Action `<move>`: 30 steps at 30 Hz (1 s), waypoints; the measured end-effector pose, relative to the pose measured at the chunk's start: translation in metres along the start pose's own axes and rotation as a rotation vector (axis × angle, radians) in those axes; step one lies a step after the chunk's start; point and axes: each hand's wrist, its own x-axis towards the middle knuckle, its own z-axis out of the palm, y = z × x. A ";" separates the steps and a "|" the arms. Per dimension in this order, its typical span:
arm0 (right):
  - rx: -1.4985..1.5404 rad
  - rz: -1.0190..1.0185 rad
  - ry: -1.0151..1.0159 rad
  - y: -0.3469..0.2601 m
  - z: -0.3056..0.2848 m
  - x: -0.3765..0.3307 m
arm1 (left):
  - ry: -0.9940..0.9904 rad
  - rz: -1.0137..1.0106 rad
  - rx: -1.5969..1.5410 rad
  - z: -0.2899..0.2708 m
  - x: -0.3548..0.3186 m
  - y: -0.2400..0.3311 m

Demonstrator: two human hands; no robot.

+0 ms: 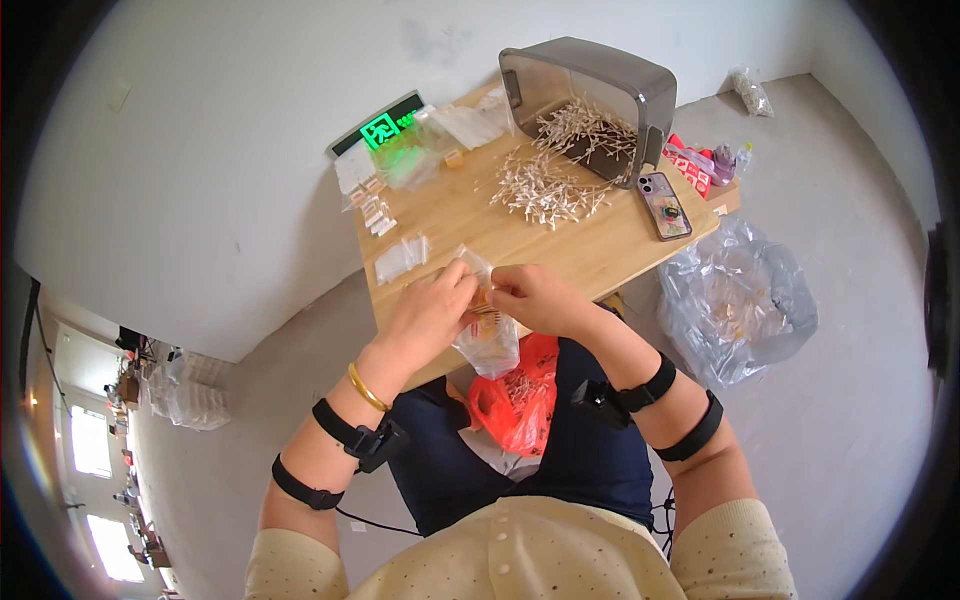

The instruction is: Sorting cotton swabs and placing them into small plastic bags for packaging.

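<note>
Over the near edge of the table, a transparent plastic bag (490, 350) hangs between my two hands. My left hand (432, 308) is closed on the bag's left side, thumb and fingers near its upper part. From the right, my right hand (538, 298) pinches the bag's upper right edge with bent fingers. Orange print and some thin sticks show at the bag between my fingers; I cannot tell exactly what is inside. Below it, a red plastic bag (520, 405) with pale sticks in it rests on my lap.
Cotton swabs (550, 190) lie heaped before a tipped grey bin (615, 65) holding more. A phone (665, 207) lies at the table's right edge. Small bags (402, 258), swab packs (376, 215) and a lit green sign (382, 130) are leftward. A large plastic sack (740, 300) stands on the floor.
</note>
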 end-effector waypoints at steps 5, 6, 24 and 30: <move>0.138 0.004 -0.032 0.005 0.000 -0.004 | 0.063 0.008 0.009 0.005 0.007 0.004; 0.161 0.005 -0.035 0.006 0.000 -0.003 | 0.087 0.013 0.015 0.006 0.010 0.005; 0.422 0.015 0.147 0.011 0.043 0.009 | -0.284 -0.171 -0.488 0.010 0.023 -0.024; 0.179 -0.118 0.209 -0.034 0.085 0.029 | -0.296 -0.435 -0.961 0.018 -0.009 -0.073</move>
